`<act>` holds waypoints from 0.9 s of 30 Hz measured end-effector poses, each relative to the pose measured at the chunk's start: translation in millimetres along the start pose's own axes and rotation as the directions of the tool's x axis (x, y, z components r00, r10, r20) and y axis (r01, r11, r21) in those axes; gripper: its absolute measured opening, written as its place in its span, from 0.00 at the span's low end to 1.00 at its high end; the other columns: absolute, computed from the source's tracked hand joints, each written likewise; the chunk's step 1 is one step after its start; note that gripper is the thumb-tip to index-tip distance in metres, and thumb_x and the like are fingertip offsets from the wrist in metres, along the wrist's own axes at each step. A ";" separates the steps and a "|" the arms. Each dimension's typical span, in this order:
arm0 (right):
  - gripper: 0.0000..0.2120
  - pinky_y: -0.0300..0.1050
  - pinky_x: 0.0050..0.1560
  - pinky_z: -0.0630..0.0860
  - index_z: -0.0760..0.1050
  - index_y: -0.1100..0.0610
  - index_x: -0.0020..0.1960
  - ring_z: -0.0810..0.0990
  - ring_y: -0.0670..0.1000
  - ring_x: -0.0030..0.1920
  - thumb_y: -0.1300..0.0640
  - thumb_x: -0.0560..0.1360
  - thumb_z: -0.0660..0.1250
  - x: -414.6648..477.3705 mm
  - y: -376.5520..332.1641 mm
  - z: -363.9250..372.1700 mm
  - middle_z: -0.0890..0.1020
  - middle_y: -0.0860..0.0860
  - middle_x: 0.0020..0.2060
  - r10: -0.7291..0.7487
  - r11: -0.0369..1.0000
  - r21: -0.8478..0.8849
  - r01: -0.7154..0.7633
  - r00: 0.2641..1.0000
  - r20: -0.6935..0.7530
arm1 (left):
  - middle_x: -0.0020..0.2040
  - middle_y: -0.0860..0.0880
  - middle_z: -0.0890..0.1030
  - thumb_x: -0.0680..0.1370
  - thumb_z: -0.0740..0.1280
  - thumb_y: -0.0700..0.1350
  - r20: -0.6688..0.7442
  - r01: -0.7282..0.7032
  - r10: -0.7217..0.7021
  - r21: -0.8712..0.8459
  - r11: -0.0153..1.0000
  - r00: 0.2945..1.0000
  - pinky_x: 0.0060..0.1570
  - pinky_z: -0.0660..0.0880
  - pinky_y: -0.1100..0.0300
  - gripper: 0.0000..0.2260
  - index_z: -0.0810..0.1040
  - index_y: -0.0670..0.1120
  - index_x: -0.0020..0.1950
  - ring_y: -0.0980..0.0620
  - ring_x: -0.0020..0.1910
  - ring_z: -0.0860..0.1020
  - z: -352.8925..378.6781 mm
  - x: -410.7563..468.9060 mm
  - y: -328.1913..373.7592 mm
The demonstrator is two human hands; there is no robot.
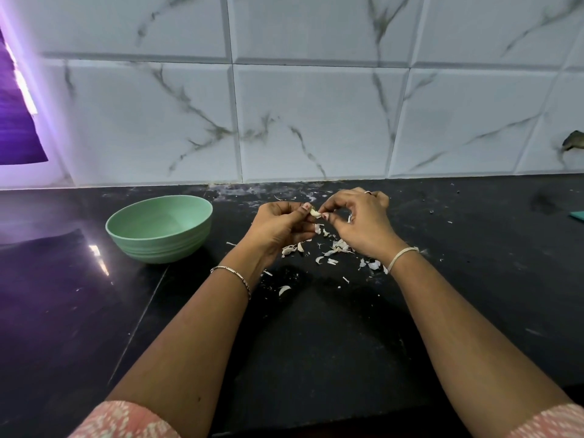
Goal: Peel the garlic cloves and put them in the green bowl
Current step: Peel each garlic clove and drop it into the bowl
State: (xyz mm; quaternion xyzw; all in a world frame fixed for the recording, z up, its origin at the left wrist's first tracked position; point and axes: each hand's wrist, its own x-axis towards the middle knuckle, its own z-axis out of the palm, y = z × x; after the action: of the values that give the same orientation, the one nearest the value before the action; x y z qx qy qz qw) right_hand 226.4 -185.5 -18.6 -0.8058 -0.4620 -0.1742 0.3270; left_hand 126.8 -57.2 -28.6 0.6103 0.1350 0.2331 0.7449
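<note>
Two bare hands meet above the dark surface (316, 343), forearms converging from the near edge. Left hand (281, 226): fingers curled, grip pinched on one garlic clove (314, 212). Right hand (357, 219): fingertips closed on the same clove's other end. Green bowl (159, 229): upright, left of the hands, apart from them, contents unclear. Peel scraps (328, 251): scattered beneath the hands. Marble-tiled wall (316, 121): bounds the surface's far edge; open room lies right.
</note>
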 end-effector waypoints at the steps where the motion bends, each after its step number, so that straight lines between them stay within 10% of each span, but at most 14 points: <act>1: 0.06 0.43 0.53 0.51 0.80 0.44 0.45 0.73 0.43 0.53 0.55 0.75 0.70 -0.6 -0.4 -0.5 0.81 0.39 0.45 -0.020 0.999 -0.027 0.020 1.000 -0.010 | 0.29 0.49 0.81 0.79 0.67 0.39 -0.017 -0.031 0.031 0.035 0.999 0.999 0.34 0.81 0.63 0.06 0.78 0.39 0.42 0.55 0.29 0.81 1.4 -0.1 -1.0; 14: 0.10 0.50 0.59 0.54 0.81 0.47 0.41 0.79 0.49 0.50 0.62 0.67 0.74 -3.8 -11.0 1.8 0.82 0.41 0.42 -0.350 0.818 -0.477 0.322 0.936 0.033 | 0.34 0.45 0.81 0.77 0.70 0.38 -0.112 -0.167 0.236 0.430 0.887 0.965 0.40 0.81 0.57 0.07 0.81 0.44 0.39 0.50 0.33 0.80 -1.9 6.3 -6.6; 21: 0.12 0.51 0.60 0.56 0.81 0.49 0.41 0.80 0.50 0.48 0.63 0.62 0.75 -2.6 -10.6 4.7 0.82 0.43 0.40 -0.454 0.734 -0.556 0.390 0.891 0.025 | 0.30 0.46 0.77 0.77 0.69 0.37 -0.130 -0.041 0.063 0.168 0.985 0.990 0.33 0.79 0.62 0.07 0.78 0.40 0.39 0.52 0.28 0.77 -1.6 4.0 -2.9; 27: 0.07 0.49 0.58 0.53 0.82 0.47 0.45 0.78 0.50 0.52 0.59 0.71 0.71 0.2 -10.1 8.3 0.82 0.42 0.45 -0.294 0.910 -0.344 0.232 0.945 -0.141 | 0.32 0.48 0.79 0.80 0.64 0.38 -0.026 0.049 -0.052 -0.111 0.993 0.998 0.36 0.82 0.59 0.07 0.76 0.38 0.43 0.57 0.27 0.77 1.9 2.9 1.5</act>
State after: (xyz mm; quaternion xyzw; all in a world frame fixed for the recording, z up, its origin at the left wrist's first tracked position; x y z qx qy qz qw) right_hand 217.7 -176.1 -20.7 -0.7583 -0.4985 -0.3659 0.2066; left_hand 129.9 -57.1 -26.5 0.5611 0.1480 0.2298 0.7813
